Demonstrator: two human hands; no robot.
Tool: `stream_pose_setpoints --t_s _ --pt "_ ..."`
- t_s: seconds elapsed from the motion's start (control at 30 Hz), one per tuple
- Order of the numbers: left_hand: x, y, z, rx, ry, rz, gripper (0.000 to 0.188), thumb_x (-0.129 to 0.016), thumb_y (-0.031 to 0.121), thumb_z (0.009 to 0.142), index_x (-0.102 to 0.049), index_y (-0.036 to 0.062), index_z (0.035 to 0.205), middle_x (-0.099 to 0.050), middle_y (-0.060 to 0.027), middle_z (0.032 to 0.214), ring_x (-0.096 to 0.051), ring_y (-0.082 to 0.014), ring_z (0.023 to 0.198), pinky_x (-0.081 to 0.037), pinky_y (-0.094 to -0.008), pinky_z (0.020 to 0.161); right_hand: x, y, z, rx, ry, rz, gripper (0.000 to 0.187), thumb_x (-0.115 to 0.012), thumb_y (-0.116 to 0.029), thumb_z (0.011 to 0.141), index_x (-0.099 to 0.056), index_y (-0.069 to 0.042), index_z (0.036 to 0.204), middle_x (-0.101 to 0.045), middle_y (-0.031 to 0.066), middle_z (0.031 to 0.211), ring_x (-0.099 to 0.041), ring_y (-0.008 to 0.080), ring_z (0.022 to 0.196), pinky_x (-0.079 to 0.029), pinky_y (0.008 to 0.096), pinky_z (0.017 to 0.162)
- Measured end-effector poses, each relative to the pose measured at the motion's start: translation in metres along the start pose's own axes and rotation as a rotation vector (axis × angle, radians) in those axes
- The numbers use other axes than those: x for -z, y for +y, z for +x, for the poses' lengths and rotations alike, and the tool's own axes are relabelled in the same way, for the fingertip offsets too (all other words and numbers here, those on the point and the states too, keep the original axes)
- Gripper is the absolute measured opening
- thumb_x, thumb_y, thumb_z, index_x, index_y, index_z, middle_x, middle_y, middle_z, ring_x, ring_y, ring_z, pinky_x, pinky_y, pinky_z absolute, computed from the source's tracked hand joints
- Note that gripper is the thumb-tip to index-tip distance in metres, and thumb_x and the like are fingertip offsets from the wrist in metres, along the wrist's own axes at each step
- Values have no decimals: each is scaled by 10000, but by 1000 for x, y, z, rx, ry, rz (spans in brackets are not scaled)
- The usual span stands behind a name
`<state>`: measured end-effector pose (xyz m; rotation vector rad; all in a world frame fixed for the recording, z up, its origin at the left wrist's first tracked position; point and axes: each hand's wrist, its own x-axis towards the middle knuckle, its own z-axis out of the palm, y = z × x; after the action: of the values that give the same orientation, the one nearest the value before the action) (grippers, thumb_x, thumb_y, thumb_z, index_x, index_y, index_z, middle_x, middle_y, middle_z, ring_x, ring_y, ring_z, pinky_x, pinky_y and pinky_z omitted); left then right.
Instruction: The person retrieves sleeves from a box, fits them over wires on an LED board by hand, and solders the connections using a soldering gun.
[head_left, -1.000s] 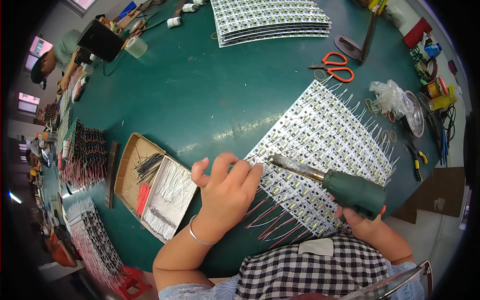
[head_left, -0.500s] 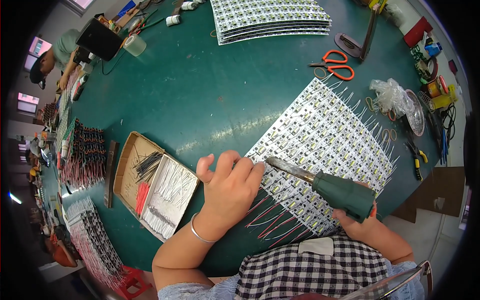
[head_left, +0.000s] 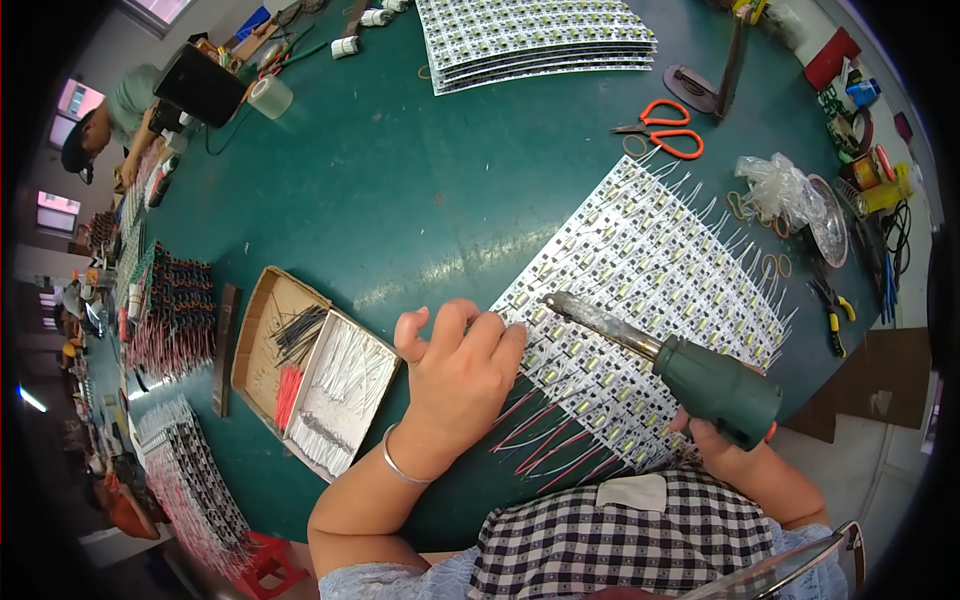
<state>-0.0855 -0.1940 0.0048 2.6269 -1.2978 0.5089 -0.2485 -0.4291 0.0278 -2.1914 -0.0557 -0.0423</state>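
A white panel of small circuit boards (head_left: pixel 640 290) lies on the green table, with white wires along its far right edge and red and white wires at its near left edge. At its left corner is my left hand (head_left: pixel 462 375), its fingers curled together; what they pinch is hidden. My right hand (head_left: pixel 728 452) is closed around the lower part of a dark green heat gun (head_left: pixel 718 390). The gun's scorched metal nozzle (head_left: pixel 605 325) points left over the panel, its end a little to the right of my left fingertips.
Left of my left arm sits a cardboard box (head_left: pixel 262 330) of cut wires. Orange-handled scissors (head_left: pixel 672 128) lie beyond the panel, pliers (head_left: pixel 832 318) to its right. A stack of circuit panels (head_left: pixel 540 40) is at the far edge. Another person (head_left: pixel 125 110) bends over at the far left.
The heat gun has shifted to the right, its nozzle end slightly farther from my left fingertips. My left hand has stayed nearly in place, and the panel too.
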Motion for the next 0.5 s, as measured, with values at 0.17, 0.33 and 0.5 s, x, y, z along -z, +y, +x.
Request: stream_pose_setpoints --t_s 0.17,0.33,0.5 --pt "0 -1 0 -8 -4 -15 140 -608 137 688 -664 185 806 -523 65 750 -515 -145 823 -262 -441 817 1 1 -11 -64 23 29 367 -539 -160 883 -484 29 1193 -597 105 885 -601 154 649 -493 275 618" --pt "6 7 -1 -20 96 4 138 -581 135 702 -641 172 820 -486 56 731 -511 -120 830 -234 -434 866 4 5 -21 -84 38 68 355 -561 -165 870 -502 29 1160 -603 98 827 -597 148 645 -495 276 615" --pt "2 13 -3 -38 51 -25 165 -634 126 676 -661 196 822 -521 72 731 -520 -138 810 -257 -449 829 -6 10 -34 -310 74 189 268 -686 -61 697 -660 -55 964 -646 105 987 -591 291 929 -451 380 833"
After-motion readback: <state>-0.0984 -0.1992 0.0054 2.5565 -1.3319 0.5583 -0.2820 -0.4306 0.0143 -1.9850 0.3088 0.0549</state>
